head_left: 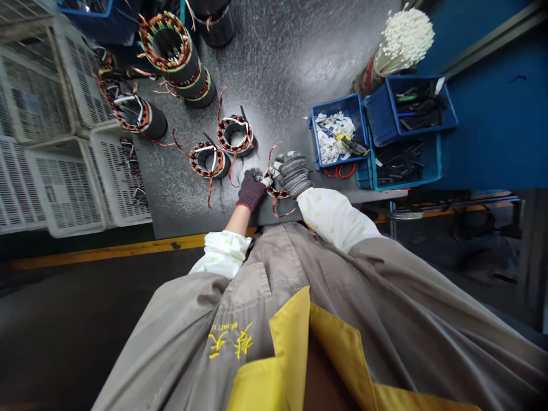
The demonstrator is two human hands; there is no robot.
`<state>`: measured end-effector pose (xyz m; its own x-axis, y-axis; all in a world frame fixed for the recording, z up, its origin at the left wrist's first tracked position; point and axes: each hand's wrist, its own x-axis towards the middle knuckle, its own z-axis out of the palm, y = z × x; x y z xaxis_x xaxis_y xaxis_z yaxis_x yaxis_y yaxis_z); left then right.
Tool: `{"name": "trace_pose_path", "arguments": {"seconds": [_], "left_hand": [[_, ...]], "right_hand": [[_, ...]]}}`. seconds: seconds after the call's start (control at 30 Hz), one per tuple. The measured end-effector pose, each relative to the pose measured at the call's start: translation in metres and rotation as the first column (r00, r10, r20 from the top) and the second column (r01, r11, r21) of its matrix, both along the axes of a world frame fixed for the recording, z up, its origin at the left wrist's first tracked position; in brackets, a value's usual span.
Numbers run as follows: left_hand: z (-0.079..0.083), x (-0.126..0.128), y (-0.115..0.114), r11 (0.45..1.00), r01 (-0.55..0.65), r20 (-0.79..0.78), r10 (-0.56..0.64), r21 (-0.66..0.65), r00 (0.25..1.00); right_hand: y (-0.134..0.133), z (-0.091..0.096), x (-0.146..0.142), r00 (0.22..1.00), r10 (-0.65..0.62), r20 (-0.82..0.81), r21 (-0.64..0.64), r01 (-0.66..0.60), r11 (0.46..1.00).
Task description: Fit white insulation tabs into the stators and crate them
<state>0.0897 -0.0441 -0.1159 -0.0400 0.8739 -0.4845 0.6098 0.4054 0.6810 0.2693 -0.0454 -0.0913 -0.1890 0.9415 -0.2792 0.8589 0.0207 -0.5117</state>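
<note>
A small motor stator (276, 191) with copper windings and orange leads lies at the near edge of the grey table (278, 74). My left hand (251, 189), in a dark glove, is closed on its left side, pinching a white sleeve or tie. My right hand (293, 173), in a grey knit glove, is closed over the stator's top right. Most of the stator is hidden under both hands. Two similar stators (208, 160) (234, 134) lie just beyond, to the left.
Taller wound stators (171, 48) (137, 114) stand at the far left beside white plastic crates (64, 182). Blue bins hold white strips and a yellow-handled tool (338, 140), dark parts (417, 105). A bundle of white ties (402, 40) stands behind. Red-handled scissors (340, 170) lie nearby.
</note>
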Motion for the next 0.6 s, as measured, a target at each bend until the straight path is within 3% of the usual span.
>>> {"name": "trace_pose_path", "arguments": {"seconds": [0.07,0.17,0.23,0.33,0.43,0.53,0.6], "left_hand": [[-0.003,0.001,-0.005,0.998,-0.02,-0.004,0.02,-0.052,1.0],[-0.007,-0.001,-0.009,0.999,-0.014,-0.006,0.014,-0.048,1.0],[-0.007,-0.003,-0.011,0.999,-0.018,0.018,0.018,-0.041,1.0],[0.0,-0.003,-0.015,0.999,0.028,0.005,-0.028,-0.029,1.0],[0.015,0.007,-0.016,0.957,0.246,-0.175,-0.219,0.154,0.96],[0.024,0.026,-0.011,0.819,0.506,-0.386,-0.388,0.272,0.837],[0.022,0.04,-0.004,0.781,0.58,-0.43,-0.453,0.232,0.781]], "right_hand": [[0.0,-0.006,-0.005,0.997,-0.045,-0.07,0.024,0.046,0.999],[0.003,-0.016,-0.007,0.911,-0.315,-0.267,0.035,0.336,0.941],[0.012,-0.019,-0.003,0.782,-0.46,-0.42,-0.016,0.5,0.866],[0.025,-0.015,0.013,0.549,-0.564,-0.617,-0.146,0.624,0.768],[0.019,-0.008,0.036,0.319,-0.6,-0.734,-0.258,0.686,0.68],[0.002,-0.007,0.053,0.296,-0.62,-0.727,-0.282,0.694,0.663],[-0.003,-0.012,0.056,0.327,-0.665,-0.671,-0.328,0.673,0.662]]}}
